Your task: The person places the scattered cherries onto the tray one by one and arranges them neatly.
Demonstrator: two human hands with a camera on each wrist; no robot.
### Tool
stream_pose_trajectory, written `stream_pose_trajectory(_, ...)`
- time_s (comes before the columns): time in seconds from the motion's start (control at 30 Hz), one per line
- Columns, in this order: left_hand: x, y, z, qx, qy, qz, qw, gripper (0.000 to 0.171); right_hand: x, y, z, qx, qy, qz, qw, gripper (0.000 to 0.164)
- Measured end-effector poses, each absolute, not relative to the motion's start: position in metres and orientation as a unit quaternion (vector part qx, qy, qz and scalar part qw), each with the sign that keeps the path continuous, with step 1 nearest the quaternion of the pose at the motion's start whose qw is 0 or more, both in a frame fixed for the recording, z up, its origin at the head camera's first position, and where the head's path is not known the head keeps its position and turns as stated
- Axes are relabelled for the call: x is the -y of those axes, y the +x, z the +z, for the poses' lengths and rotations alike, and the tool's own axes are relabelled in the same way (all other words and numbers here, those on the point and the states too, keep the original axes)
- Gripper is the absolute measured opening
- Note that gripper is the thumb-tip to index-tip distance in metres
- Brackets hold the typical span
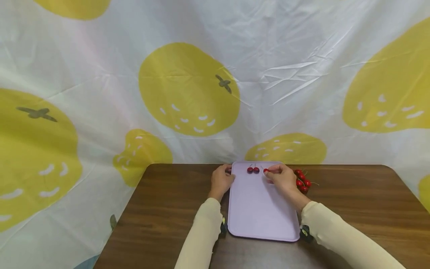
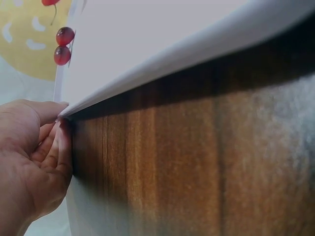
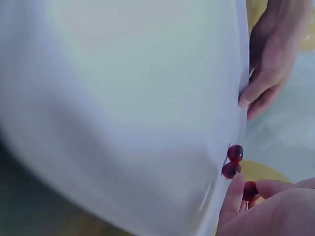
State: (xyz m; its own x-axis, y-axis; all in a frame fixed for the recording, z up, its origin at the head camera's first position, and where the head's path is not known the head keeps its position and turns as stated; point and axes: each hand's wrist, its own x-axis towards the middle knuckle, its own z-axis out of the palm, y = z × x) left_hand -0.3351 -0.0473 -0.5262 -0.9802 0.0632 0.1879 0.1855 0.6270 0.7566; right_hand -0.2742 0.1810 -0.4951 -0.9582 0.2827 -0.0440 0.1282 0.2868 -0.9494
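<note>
The left hand [image 1: 221,181] pinches the tray [image 1: 258,209] far left. The right hand [image 1: 283,181] pinches a cherry [image 1: 266,170] right of two paired cherries [image 1: 256,170].

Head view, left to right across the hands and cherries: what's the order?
Left hand → left cherry of the pair → right cherry of the pair → pinched cherry → right hand → cherry pile.
</note>
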Motion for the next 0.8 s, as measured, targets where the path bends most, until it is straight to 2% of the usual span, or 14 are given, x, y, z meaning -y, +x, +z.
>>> stream_pose_trajectory(0.3,0.048,-0.336,-0.529,0.899,-0.078,-0.424,0.083,0.034,-0.181,-0.293,-0.498,0.845,-0.177,0.501,0.063,0.025)
stream_pose_trajectory(0.8,0.048,-0.334,-0.526,0.901,-0.079,-0.420,0.074,0.037,-0.179,-0.312,-0.505,0.856,-0.158,0.490,0.047,0.026)
